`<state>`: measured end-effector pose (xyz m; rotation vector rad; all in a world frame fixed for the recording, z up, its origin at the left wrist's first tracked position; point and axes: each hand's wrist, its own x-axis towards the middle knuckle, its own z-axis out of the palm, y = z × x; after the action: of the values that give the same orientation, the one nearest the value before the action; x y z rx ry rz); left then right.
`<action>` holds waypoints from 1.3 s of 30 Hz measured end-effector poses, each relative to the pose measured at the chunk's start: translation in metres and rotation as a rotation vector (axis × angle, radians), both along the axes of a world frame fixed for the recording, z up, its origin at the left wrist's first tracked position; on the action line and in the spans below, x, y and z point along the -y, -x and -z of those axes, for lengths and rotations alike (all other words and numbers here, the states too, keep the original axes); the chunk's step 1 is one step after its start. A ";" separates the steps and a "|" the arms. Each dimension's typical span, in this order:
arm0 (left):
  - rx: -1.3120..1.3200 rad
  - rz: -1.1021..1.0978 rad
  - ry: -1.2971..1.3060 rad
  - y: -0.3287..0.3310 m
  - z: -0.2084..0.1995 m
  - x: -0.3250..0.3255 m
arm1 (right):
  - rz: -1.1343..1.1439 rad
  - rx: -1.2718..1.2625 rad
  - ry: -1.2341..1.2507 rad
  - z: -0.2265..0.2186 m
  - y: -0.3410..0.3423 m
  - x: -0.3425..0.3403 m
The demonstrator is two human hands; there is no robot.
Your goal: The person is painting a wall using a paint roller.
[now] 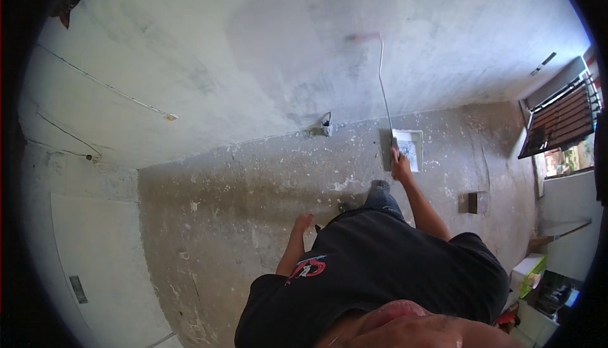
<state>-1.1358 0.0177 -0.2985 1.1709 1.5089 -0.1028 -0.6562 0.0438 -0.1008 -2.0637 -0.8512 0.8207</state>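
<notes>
My right hand [399,165] is closed around the handle of a paint roller [384,79]. Its long thin metal rod runs up from my fist, and the blurred roller head meets the pale wall [304,31], where a greyish-mauve patch shows. Just beyond and beside that hand, a white paint tray [416,151] lies on the floor, partly hidden by my fist. My left hand [304,222] hangs low at my left side, away from the wall, its fingers loosely curled with nothing visible in them.
A small paint-stained container [327,125] stands at the foot of the wall. On the speckled concrete floor [253,189], a brown box [477,202] sits to the right. Cables and a socket [170,117] run along the left wall. A barred window [560,123] is at far right.
</notes>
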 end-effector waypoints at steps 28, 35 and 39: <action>0.026 -0.333 0.173 -0.003 -0.024 0.056 | -0.057 -0.147 -0.621 -0.296 0.024 -0.224; 0.062 -0.216 0.051 0.016 0.013 0.078 | -0.049 0.170 -0.554 -0.080 0.055 -0.155; 0.079 0.108 -0.257 0.010 0.032 0.057 | -0.048 0.140 -0.261 -0.042 0.068 -0.081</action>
<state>-1.1461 -0.0396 -0.3309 1.4447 1.4182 0.0662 -0.7247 0.1252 -0.0589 -1.8914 -1.0302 0.5615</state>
